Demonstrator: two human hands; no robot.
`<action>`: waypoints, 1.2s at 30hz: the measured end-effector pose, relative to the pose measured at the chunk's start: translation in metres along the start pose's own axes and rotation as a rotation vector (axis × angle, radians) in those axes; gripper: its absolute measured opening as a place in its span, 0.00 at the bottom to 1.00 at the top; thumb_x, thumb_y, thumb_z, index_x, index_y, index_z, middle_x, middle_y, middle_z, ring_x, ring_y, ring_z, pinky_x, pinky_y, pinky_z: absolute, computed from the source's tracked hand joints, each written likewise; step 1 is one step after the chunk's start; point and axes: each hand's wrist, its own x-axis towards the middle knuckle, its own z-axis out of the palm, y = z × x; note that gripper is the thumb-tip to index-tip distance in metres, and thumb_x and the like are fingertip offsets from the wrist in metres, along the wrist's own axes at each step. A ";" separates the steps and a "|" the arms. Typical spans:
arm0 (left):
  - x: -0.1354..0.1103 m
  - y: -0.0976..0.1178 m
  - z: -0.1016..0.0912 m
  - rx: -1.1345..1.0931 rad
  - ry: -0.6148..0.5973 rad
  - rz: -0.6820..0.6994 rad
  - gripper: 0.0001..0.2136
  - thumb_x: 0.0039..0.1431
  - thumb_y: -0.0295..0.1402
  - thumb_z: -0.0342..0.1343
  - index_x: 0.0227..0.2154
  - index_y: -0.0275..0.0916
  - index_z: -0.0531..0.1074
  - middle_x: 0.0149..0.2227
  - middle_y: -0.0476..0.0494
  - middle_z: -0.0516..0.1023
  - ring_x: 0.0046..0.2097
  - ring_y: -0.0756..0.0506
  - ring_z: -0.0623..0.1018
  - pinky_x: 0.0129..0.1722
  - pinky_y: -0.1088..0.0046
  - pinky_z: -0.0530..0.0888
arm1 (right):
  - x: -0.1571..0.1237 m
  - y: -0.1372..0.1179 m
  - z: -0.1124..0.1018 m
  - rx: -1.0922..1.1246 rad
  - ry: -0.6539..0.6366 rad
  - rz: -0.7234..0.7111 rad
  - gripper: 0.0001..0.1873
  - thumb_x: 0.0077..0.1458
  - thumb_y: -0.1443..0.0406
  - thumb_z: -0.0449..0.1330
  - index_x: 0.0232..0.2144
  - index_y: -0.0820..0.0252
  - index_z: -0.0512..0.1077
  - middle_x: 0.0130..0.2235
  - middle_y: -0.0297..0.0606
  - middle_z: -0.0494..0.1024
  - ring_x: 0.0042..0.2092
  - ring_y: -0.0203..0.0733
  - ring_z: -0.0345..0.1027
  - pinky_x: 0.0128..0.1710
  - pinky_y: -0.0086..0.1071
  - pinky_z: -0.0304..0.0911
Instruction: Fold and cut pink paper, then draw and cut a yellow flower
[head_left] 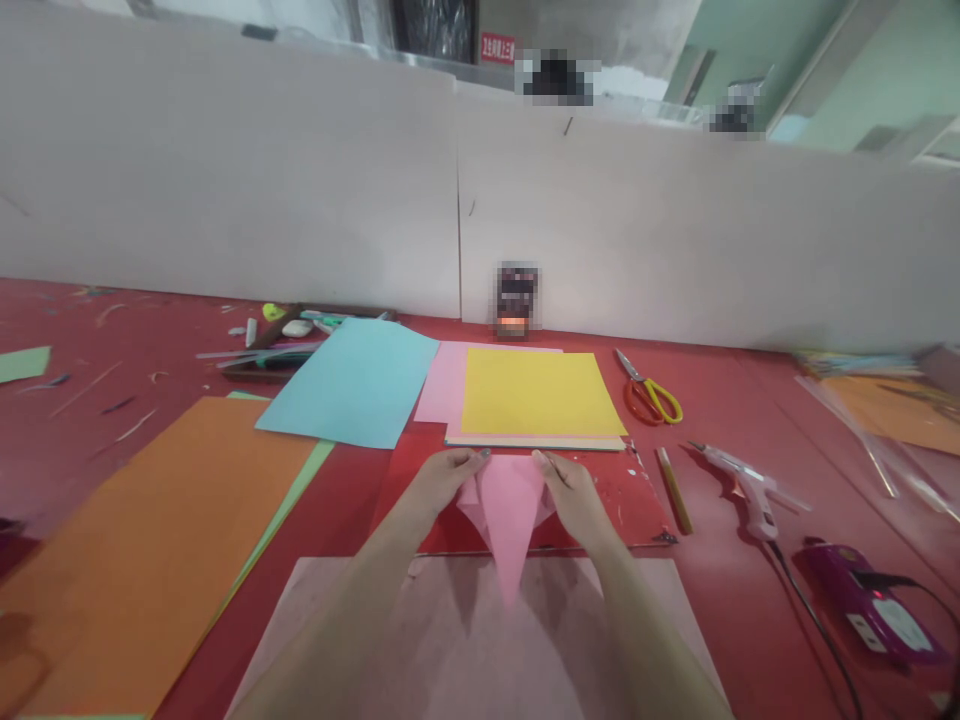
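The red table (750, 400) runs up to a white partition (225, 180). An orange sheet (135, 540) covers its left side. A pale sheet (450, 650) lies nearest the person, under the forearms. Farther back are a blue sheet (352, 380) and a yellow sheet (536, 392). A red mat (622, 505) sits between the yellow and pale sheets. On it is the pink paper (510, 520) – folded to a point that reaches over the pale sheet. The left hand (442, 480) and right hand (577, 495) each rest on an upper corner, fingers stretched along the edge – pinching or only pressing, I cannot tell. To the right lie a glue gun (750, 490) and scissors (651, 392).
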 end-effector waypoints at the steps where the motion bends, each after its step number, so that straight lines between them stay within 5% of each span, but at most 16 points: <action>1: 0.000 0.001 0.000 -0.001 0.008 -0.001 0.19 0.44 0.50 0.52 0.16 0.39 0.60 0.16 0.55 0.56 0.22 0.51 0.57 0.24 0.75 0.53 | 0.000 0.000 0.000 -0.006 0.005 -0.001 0.22 0.53 0.50 0.48 0.17 0.57 0.51 0.20 0.27 0.49 0.24 0.33 0.45 0.24 0.26 0.43; 17: 0.005 -0.015 0.005 -0.170 0.076 -0.041 0.20 0.42 0.52 0.55 0.17 0.38 0.63 0.17 0.54 0.61 0.21 0.51 0.61 0.24 0.77 0.57 | 0.001 0.003 -0.001 -0.008 0.000 -0.012 0.21 0.54 0.51 0.47 0.18 0.56 0.49 0.21 0.28 0.47 0.24 0.33 0.43 0.23 0.27 0.42; 36: -0.002 -0.005 0.010 -0.253 0.283 0.001 0.16 0.41 0.47 0.57 0.18 0.37 0.68 0.20 0.51 0.68 0.26 0.49 0.67 0.27 0.75 0.62 | 0.000 0.003 0.005 -0.011 -0.019 -0.005 0.23 0.54 0.48 0.47 0.17 0.57 0.50 0.21 0.27 0.48 0.24 0.32 0.43 0.22 0.27 0.42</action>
